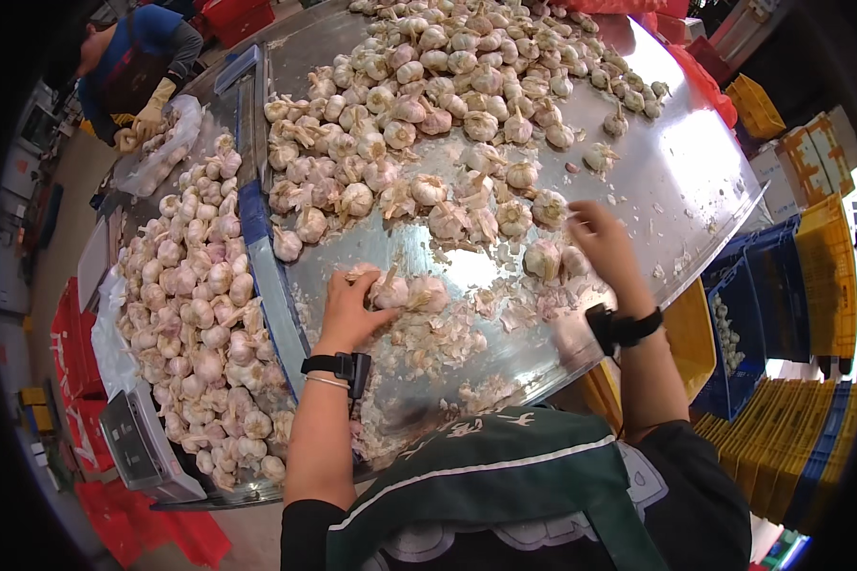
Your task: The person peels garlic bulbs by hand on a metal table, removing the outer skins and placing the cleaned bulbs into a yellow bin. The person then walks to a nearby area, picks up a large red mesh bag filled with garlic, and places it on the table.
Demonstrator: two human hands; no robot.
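My left hand (351,307) is low over the metal table, its thumb and forefinger on either side of a garlic bulb (390,291). Partly hidden behind its fingertips is another bulb (361,270). A further bulb (427,294) rests just to the right. My right hand (600,239) is blurred, fingers bent, beside a garlic bulb (550,208) at the near edge of the big heap (428,93); whether it touches that bulb is unclear. Two bulbs (543,258) sit just below and left of that hand. Loose papery skins (435,335) litter the metal between my arms.
A blue-edged divider (264,264) separates the large heap from a second garlic pile (200,307) at left. A scale (143,446) stands by that pile. Across the table, a gloved person (139,78) handles a plastic bag (164,153). Blue and yellow crates (764,307) stand at right.
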